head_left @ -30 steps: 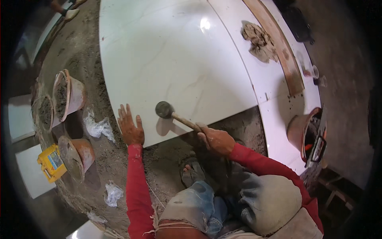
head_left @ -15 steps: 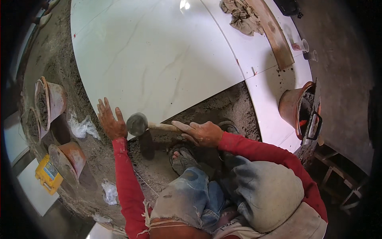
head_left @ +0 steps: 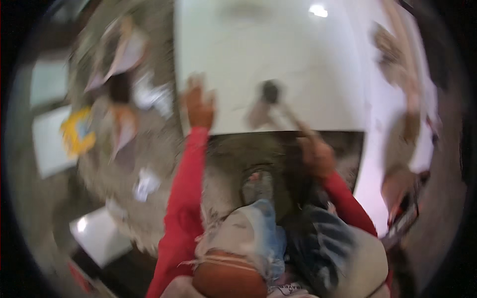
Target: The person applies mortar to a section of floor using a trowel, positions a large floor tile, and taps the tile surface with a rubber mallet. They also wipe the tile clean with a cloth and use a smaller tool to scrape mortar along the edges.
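Your right hand (head_left: pixel 315 156) is clenched round the handle of the rubber mallet (head_left: pixel 271 92), whose dark head hangs over the near part of the large white tile (head_left: pixel 298 54). Your left hand (head_left: pixel 198 107) lies open, fingers spread, at the tile's near left corner. Tap lightly and evenly, keeping that palm flat. The tile looks glossy, pale and faintly veined, lying on grey mortar (head_left: pixel 233 154).

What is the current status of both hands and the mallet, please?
Left hand flat on the white tile's near edge. Right hand grips the mallet handle, head over the tile. Picture blurred; nothing seen blocking.
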Demonstrator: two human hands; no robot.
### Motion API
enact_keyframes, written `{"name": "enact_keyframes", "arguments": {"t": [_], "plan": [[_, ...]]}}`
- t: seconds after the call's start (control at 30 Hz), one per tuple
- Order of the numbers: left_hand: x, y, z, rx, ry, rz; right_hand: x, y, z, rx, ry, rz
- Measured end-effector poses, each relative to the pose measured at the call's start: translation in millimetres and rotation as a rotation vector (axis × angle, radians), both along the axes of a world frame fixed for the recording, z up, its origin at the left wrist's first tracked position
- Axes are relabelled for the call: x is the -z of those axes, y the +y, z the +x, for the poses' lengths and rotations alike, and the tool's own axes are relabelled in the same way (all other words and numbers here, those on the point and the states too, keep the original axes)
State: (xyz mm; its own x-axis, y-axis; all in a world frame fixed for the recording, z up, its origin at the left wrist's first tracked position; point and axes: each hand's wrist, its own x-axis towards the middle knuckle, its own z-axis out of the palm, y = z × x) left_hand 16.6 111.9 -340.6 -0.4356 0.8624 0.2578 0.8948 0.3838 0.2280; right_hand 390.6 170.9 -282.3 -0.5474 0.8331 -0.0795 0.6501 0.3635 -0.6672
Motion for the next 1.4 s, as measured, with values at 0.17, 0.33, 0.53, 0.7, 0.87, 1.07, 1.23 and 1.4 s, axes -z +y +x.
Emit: {"name": "enact_keyframes", "arguments": {"t": [0.17, 0.33, 0.53, 0.7, 0.87, 1.07, 1.23, 1.4], "plan": [[-16.9, 9.7, 83.8, -0.130, 0.032, -0.064, 15.3, 68.2, 14.1, 0.059, -0.021, 0.364], [-36.8, -13.0, 152.6, -0.005, -0.191, -0.065, 39.9, 129.4, -6.9, 0.030, -0.168, 0.393], [-52.6, -16.1, 149.2, 0.182, -0.296, -0.143, 51.6, 113.3, -25.7, -0.345, -0.074, 0.619], [-62.3, -53.9, 117.9, -0.255, -0.394, 0.064, 22.8, 61.0, -49.2, -0.425, -0.149, 0.415], [-61.4, -131.7, 83.4, -0.598, -0.134, 0.163, 23.2, 74.1, -39.1, -0.376, -0.009, 0.353], [-57.9, -209.1, 90.0, -0.856, -0.231, 0.145, 25.6, 84.3, -49.9, -0.375, 0.055, 0.285], [-68.7, -204.9, 107.7, -0.810, -0.226, -0.090, 35.8, 46.7, -88.2, -0.515, -0.308, 0.439], [-79.5, -199.1, 106.1, -0.905, -0.200, -0.182, 5.8, 18.4, -145.4, -1.165, -0.009, 0.021]]}}
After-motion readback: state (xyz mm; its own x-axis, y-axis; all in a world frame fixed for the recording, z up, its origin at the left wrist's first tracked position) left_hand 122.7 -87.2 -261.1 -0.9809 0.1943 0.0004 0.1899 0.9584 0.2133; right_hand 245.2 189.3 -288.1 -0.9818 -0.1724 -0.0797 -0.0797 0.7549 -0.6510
